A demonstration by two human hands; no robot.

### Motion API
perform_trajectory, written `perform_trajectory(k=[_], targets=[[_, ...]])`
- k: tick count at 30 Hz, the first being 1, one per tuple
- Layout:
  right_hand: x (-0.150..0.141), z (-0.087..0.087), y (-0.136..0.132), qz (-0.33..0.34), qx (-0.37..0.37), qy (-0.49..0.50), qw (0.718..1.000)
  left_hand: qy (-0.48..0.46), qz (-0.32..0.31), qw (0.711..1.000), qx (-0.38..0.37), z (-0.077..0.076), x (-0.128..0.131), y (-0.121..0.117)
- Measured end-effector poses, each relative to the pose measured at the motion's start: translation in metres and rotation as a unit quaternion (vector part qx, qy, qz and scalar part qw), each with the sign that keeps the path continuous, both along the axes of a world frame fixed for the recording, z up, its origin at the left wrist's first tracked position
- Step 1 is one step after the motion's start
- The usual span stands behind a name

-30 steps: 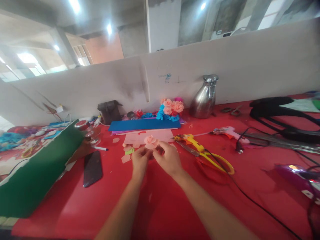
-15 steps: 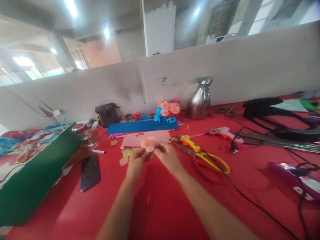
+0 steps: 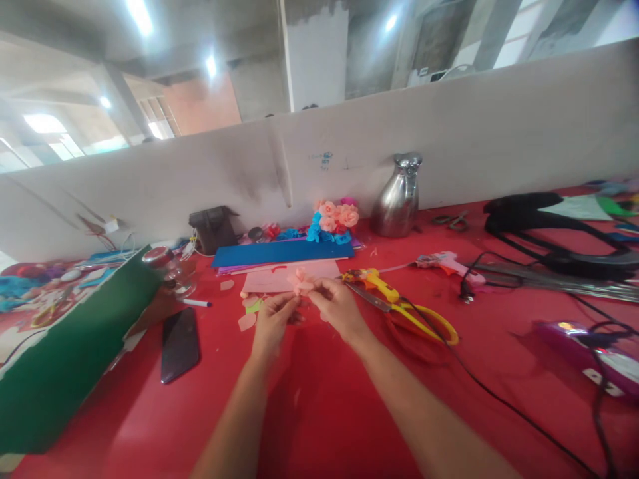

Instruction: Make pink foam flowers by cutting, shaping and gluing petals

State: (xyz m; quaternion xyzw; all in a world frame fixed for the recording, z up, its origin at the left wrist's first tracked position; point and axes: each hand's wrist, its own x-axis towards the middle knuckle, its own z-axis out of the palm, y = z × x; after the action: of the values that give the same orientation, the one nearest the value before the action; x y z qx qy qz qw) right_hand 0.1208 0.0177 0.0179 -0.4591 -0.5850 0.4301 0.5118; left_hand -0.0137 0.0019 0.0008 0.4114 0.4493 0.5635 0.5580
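Observation:
A small pink foam flower (image 3: 301, 281) is pinched between both hands above the red table (image 3: 319, 412). My left hand (image 3: 272, 322) grips it from the lower left with closed fingers. My right hand (image 3: 337, 305) holds its right side, fingers curled. Just behind lies a pink foam sheet (image 3: 287, 276), with loose pink petals (image 3: 247, 321) to the left. A yellow glue gun (image 3: 374, 281) and yellow-handled scissors (image 3: 424, 318) lie right of my right hand.
A black phone (image 3: 180, 344) and a green roll (image 3: 70, 352) lie at the left. Blue foam sheets (image 3: 282, 252), finished flowers (image 3: 335, 218) and a steel jug (image 3: 398, 196) stand by the white partition. A pink glue gun (image 3: 446, 262), black cables (image 3: 499, 399) and a purple tool (image 3: 589, 346) are on the right.
The flower has been turned and lowered slightly between my fingers; both hands stay in nearly the same place. The view shifted a little.

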Motion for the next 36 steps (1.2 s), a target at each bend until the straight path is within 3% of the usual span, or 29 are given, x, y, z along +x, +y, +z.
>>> perform_trajectory(k=[6, 17, 23, 29, 36], targets=[[0.000, -0.002, 0.000, 0.012, 0.055, -0.012, 0.998, 0.049, 0.003, 0.999, 0.020, 0.002, 0.001, 0.000], [-0.013, 0.002, -0.011, 0.013, 0.018, 0.066, 0.998, 0.054, 0.011, 0.996, 0.067, -0.005, 0.000, 0.002], [-0.018, 0.002, -0.014, 0.004, 0.020, 0.079, 0.997, 0.056, 0.052, 0.994, 0.080, -0.004, 0.003, 0.001], [-0.020, -0.003, -0.012, 0.004, -0.018, 0.155, 0.988, 0.082, 0.075, 0.988, 0.105, -0.007, 0.008, -0.001], [-0.023, 0.001, -0.014, -0.037, -0.011, 0.150, 0.988, 0.073, 0.075, 0.987, 0.120, -0.003, 0.014, -0.005]])
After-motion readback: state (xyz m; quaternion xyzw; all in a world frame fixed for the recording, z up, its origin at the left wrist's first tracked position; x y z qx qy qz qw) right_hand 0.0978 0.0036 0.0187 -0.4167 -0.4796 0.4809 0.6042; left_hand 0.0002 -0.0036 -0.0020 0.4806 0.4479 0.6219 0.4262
